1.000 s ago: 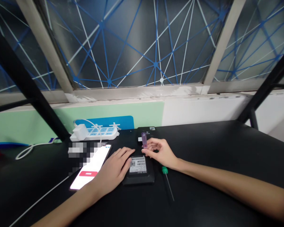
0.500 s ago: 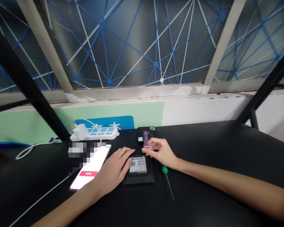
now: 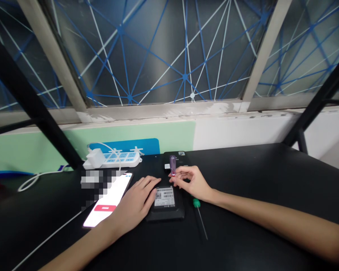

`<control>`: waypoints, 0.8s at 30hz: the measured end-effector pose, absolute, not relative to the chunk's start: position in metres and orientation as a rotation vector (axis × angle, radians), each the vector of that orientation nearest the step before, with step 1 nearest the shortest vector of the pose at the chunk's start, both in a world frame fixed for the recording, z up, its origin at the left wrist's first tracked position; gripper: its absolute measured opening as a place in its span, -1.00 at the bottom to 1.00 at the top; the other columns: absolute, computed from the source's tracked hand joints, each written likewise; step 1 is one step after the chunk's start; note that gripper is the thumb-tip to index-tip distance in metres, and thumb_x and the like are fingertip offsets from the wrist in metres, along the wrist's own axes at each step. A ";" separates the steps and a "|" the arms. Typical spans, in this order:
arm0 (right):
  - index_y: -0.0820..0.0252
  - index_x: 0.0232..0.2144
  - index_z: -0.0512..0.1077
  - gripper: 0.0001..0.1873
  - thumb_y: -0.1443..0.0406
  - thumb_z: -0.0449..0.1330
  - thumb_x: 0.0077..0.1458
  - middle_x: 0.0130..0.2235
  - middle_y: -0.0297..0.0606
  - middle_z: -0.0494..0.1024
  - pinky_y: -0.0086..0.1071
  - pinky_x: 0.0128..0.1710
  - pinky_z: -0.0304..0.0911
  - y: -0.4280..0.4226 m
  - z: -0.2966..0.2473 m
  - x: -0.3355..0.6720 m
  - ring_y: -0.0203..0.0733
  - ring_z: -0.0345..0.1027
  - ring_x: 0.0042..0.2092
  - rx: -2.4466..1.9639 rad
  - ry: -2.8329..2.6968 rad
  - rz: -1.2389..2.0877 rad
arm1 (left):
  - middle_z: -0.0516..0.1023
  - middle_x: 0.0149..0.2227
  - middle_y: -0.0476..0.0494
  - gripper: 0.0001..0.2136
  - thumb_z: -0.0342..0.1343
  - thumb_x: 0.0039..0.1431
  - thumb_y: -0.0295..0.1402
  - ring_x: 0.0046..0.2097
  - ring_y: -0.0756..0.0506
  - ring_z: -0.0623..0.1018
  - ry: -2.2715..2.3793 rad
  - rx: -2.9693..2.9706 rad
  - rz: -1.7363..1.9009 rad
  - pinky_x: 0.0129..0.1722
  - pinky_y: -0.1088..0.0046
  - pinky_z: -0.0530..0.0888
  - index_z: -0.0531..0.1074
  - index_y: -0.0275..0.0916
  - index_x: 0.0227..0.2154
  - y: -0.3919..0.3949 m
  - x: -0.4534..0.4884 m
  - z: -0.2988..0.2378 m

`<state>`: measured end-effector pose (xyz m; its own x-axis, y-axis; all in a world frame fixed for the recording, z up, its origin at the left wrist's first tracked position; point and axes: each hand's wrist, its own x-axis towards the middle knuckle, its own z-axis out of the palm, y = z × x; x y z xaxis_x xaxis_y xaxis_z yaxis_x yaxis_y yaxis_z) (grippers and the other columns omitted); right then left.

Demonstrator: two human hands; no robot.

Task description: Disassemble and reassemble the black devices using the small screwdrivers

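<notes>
A black rectangular device (image 3: 165, 214) with a white printed label (image 3: 164, 197) lies flat on the dark table. My left hand (image 3: 139, 197) rests along its left side, fingers stretched out over its far left edge. Above the far right part of the device, my right hand (image 3: 190, 182) pinches a screwdriver with a clear purple handle (image 3: 173, 165). The handle stands upright; the shaft is hidden by the fingers and cannot be made out. Just right of the device lies a second screwdriver with a green handle (image 3: 196, 203), its thin shaft pointing towards me.
A lit phone (image 3: 110, 199) lies left of my left hand. Behind it stands a white power strip (image 3: 124, 159) with a plugged-in charger (image 3: 96, 158) and white cable. Another black box (image 3: 180, 156) sits behind the screwdriver. Black metal posts rise at both sides.
Almost nothing differs. Both hands keep their places, and the purple handle has shifted only very slightly in the right fingers.
</notes>
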<state>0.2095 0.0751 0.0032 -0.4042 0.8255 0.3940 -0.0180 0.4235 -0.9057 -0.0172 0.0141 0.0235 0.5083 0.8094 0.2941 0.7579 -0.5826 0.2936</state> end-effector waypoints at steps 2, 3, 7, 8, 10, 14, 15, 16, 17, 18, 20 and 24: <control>0.31 -0.35 0.53 -0.70 0.15 0.37 -0.01 -0.45 -0.21 0.57 -0.41 -0.47 0.39 0.077 0.001 0.208 -0.25 0.46 -0.46 -0.710 -1.716 1.101 | 0.40 0.10 -0.13 -0.65 -0.20 0.43 -0.32 0.09 -0.16 0.42 1.371 2.622 0.631 0.11 0.18 0.40 0.25 -0.10 0.20 0.014 -0.017 0.023; 0.30 -0.37 0.52 -0.70 0.16 0.39 -0.04 -0.47 -0.24 0.56 -0.42 -0.47 0.38 0.077 0.000 0.208 -0.26 0.45 -0.47 -0.713 -1.709 1.091 | 0.40 0.10 -0.13 -0.65 -0.20 0.43 -0.32 0.09 -0.16 0.42 1.376 2.620 0.626 0.11 0.19 0.39 0.25 -0.10 0.20 0.014 -0.017 0.023; 0.28 -0.41 0.49 -0.70 0.17 0.43 -0.09 -0.50 -0.31 0.52 -0.45 -0.47 0.36 0.079 -0.002 0.207 -0.30 0.42 -0.48 -0.722 -1.697 1.075 | 0.39 0.10 -0.14 -0.65 -0.21 0.43 -0.33 0.09 -0.17 0.42 1.377 2.615 0.609 0.11 0.18 0.39 0.25 -0.11 0.20 0.015 -0.016 0.024; 0.28 -0.40 0.50 -0.70 0.17 0.43 -0.08 -0.49 -0.31 0.51 -0.45 -0.47 0.36 0.079 -0.002 0.207 -0.30 0.41 -0.48 -0.724 -1.700 1.072 | 0.39 0.10 -0.14 -0.65 -0.21 0.43 -0.33 0.09 -0.17 0.42 1.379 2.613 0.604 0.11 0.17 0.39 0.25 -0.12 0.20 0.015 -0.016 0.024; 0.29 -0.35 0.52 -0.69 0.16 0.41 -0.06 -0.48 -0.30 0.52 -0.44 -0.47 0.36 0.078 0.000 0.208 -0.30 0.40 -0.47 -0.724 -1.709 1.068 | 0.38 0.11 -0.14 -0.65 -0.22 0.43 -0.33 0.10 -0.17 0.41 1.381 2.609 0.588 0.11 0.17 0.39 0.24 -0.13 0.20 0.015 -0.016 0.024; 0.32 -0.27 0.55 -0.69 0.17 0.35 0.02 -0.46 -0.25 0.53 -0.42 -0.46 0.38 0.076 0.002 0.209 -0.29 0.41 -0.46 -0.697 -1.723 1.070 | 0.37 0.11 -0.14 -0.65 -0.22 0.44 -0.33 0.11 -0.16 0.40 1.380 2.611 0.576 0.13 0.16 0.37 0.24 -0.15 0.19 0.014 -0.017 0.023; 0.33 -0.26 0.55 -0.69 0.17 0.33 0.04 -0.45 -0.23 0.54 -0.41 -0.46 0.38 0.075 0.002 0.209 -0.28 0.41 -0.46 -0.693 -1.725 1.072 | 0.37 0.11 -0.14 -0.65 -0.22 0.44 -0.33 0.10 -0.15 0.40 1.381 2.611 0.576 0.13 0.16 0.37 0.24 -0.15 0.19 0.014 -0.017 0.023; 0.34 -0.26 0.55 -0.69 0.18 0.33 0.05 -0.45 -0.22 0.55 -0.41 -0.46 0.38 0.075 0.002 0.209 -0.28 0.42 -0.46 -0.691 -1.726 1.075 | 0.37 0.11 -0.14 -0.65 -0.22 0.44 -0.34 0.10 -0.15 0.40 1.381 2.611 0.576 0.13 0.17 0.37 0.24 -0.15 0.19 0.014 -0.017 0.023; 0.34 -0.26 0.55 -0.70 0.18 0.33 0.05 -0.44 -0.21 0.55 -0.41 -0.46 0.39 0.076 0.002 0.209 -0.27 0.42 -0.46 -0.692 -1.724 1.078 | 0.37 0.11 -0.14 -0.65 -0.22 0.44 -0.34 0.10 -0.15 0.40 1.382 2.610 0.576 0.13 0.17 0.38 0.24 -0.14 0.19 0.014 -0.017 0.023; 0.34 -0.27 0.55 -0.70 0.18 0.33 0.04 -0.45 -0.20 0.56 -0.40 -0.47 0.38 0.076 0.002 0.209 -0.27 0.43 -0.46 -0.693 -1.720 1.082 | 0.37 0.11 -0.14 -0.65 -0.22 0.43 -0.34 0.10 -0.15 0.41 1.381 2.609 0.578 0.12 0.17 0.38 0.24 -0.14 0.19 0.014 -0.017 0.023; 0.34 -0.31 0.55 -0.72 0.19 0.34 0.03 -0.46 -0.21 0.55 -0.41 -0.47 0.38 0.077 0.001 0.208 -0.27 0.43 -0.47 -0.694 -1.711 1.083 | 0.37 0.11 -0.13 -0.65 -0.21 0.43 -0.33 0.10 -0.15 0.41 1.381 2.610 0.585 0.12 0.17 0.39 0.24 -0.14 0.19 0.014 -0.017 0.024; 0.29 -0.38 0.52 -0.74 0.19 0.39 -0.04 -0.49 -0.29 0.52 -0.43 -0.46 0.36 0.078 -0.001 0.208 -0.30 0.40 -0.48 -0.709 -1.707 1.049 | 0.37 0.11 -0.14 -0.65 -0.22 0.44 -0.34 0.11 -0.16 0.40 1.378 2.609 0.576 0.14 0.16 0.37 0.23 -0.14 0.19 0.014 -0.017 0.024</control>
